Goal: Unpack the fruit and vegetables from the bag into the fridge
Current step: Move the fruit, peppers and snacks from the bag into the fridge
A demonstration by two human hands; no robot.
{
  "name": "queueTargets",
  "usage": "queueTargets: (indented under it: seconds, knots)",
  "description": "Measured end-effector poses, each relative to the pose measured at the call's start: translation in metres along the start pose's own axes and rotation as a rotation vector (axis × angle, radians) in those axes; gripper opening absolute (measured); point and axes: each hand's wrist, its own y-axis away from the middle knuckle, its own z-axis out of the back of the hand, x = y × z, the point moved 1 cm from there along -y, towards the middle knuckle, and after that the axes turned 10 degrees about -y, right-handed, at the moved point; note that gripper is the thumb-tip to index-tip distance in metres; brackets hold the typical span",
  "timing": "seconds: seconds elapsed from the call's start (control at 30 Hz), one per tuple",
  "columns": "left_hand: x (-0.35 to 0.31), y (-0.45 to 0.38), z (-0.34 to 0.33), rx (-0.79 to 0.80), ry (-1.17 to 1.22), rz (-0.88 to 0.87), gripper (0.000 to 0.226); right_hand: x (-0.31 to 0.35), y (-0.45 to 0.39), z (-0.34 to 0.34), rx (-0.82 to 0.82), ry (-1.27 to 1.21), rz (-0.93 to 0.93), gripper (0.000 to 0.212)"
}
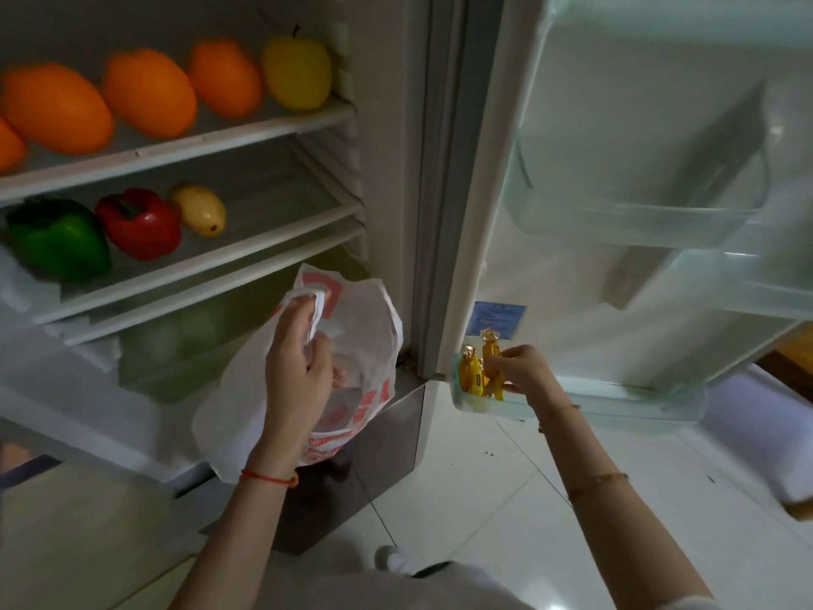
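My left hand [299, 363] grips the handles of a white plastic bag [365, 345] with red print, held in front of the open fridge. My right hand [521, 372] pinches a yellow-orange wrapped candy [489, 345] over the lowest door bin [616, 400], where more wrapped candies [471, 376] lie at the left end. On the top shelf [228, 138] sit several orange fruits [149, 92] and a yellow apple [297, 72]. The second shelf [246, 253] holds a green pepper [59, 237], a red pepper [138, 222] and a yellow mango [199, 209].
The fridge door stands open to the right with a transparent upper door bin [638, 213]. A crisper drawer [176, 345] with green shapes behind its front lies below the shelves. White tiled floor [506, 499] spreads beneath, and my shoe [391, 559] shows near the bottom.
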Motion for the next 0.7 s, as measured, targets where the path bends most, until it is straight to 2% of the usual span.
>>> queueTargets:
  seconds: [0.17, 0.3, 0.43, 0.53, 0.63, 0.7]
  knots:
    - [0.000, 0.002, 0.002, -0.002, 0.043, 0.037, 0.049, -0.016, -0.031, -0.023, -0.039, 0.090, -0.038, 0.028]
    - [0.002, 0.004, 0.005, -0.005, 0.040, 0.050, 0.050, -0.021, -0.036, -0.036, -0.061, 0.228, -0.009, 0.023]
    - [0.001, 0.006, 0.007, -0.011, 0.037, 0.038, 0.050, -0.030, -0.040, -0.039, -0.079, 0.291, 0.014, 0.041]
    - [0.001, 0.007, 0.008, -0.004, 0.048, 0.043, 0.049, -0.028, -0.038, -0.038, -0.093, 0.327, 0.039, 0.046]
    - [0.001, 0.006, 0.010, -0.003, 0.048, 0.045, 0.047, -0.016, -0.021, -0.036, -0.185, 0.455, 0.146, 0.052]
    - [0.001, 0.006, 0.011, -0.006, 0.046, 0.046, 0.047, -0.001, -0.005, -0.037, -0.238, 0.569, 0.269, 0.040]
